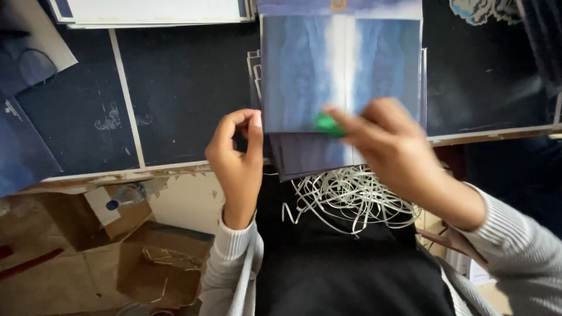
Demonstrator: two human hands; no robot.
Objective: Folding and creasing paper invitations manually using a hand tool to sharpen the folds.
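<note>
A blue printed sheet [341, 70] with a pale stripe down its middle lies on top of a stack of sheets at the near edge of a dark bench [181, 88]. The left hand [237, 161] pinches the sheet's near left corner between thumb and fingers. The right hand [393, 149], blurred, grips a small green tool [326, 124] against the sheet's near edge. A tangle of white paper strips [351, 196] lies on the person's dark lap, just below the stack. White sheets [155, 11] sit at the far edge. Open cardboard boxes [158, 263] stand on the floor, near left.
</note>
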